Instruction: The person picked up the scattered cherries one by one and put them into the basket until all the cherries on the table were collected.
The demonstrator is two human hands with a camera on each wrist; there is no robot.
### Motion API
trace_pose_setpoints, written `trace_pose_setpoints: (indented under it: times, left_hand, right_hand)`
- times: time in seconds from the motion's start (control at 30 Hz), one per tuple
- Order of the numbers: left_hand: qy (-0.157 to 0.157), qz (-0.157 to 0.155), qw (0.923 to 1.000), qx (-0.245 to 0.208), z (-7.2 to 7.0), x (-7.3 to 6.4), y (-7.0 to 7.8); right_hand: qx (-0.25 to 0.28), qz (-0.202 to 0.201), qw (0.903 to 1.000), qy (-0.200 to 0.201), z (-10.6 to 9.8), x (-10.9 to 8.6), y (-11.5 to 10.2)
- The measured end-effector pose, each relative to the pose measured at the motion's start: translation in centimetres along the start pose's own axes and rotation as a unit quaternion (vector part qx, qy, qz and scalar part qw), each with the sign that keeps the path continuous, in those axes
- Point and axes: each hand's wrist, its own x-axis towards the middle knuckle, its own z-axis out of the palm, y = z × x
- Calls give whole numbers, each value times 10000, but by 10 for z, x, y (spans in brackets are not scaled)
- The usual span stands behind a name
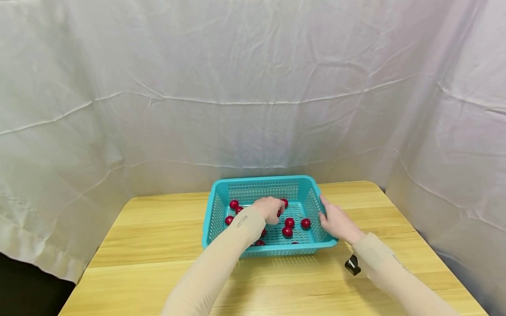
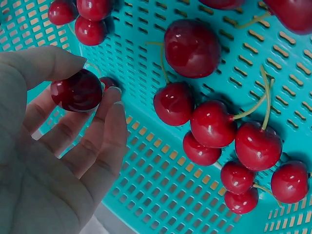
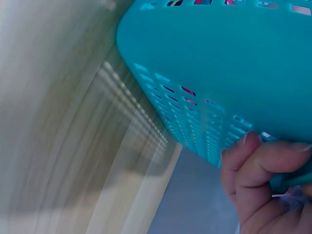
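A turquoise plastic basket (image 1: 272,249) with slotted walls stands on the table and holds several dark red cherries. My left hand (image 1: 269,210) reaches down inside it. In the left wrist view, the thumb and fingers pinch one glossy cherry (image 2: 77,90) above the basket floor. Beyond those fingertips, another small cherry (image 2: 110,83) is partly hidden. A cluster of cherries (image 2: 213,124) with green stems lies on the floor beside the hand. At the basket's right end, my right hand (image 1: 338,223) grips the rim; its curled fingers (image 3: 253,163) show in the right wrist view.
The basket rests on a light wooden table (image 1: 158,245). Pale grey fabric (image 1: 253,109) hangs behind and at both sides. A small black device (image 1: 352,265) is at the right wrist.
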Motion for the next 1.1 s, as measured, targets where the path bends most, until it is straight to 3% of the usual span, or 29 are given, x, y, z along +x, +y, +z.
trace_pose_setpoints:
  times: [0.27, 0.7, 1.1]
  left_hand:
    - [-201, -219, 9996, 20, 2, -1, -8]
    - [-195, -333, 9991, -195, -12, -18, -16]
    - [-21, -531, 9983, -223, -38, -34, -48]
  right_hand:
    - [132, 2, 9999, -95, 2, 3, -5]
    - [385, 30, 9992, -78, 4, 8, -7]
    - [323, -176, 9993, 96, -5, 7, 2]
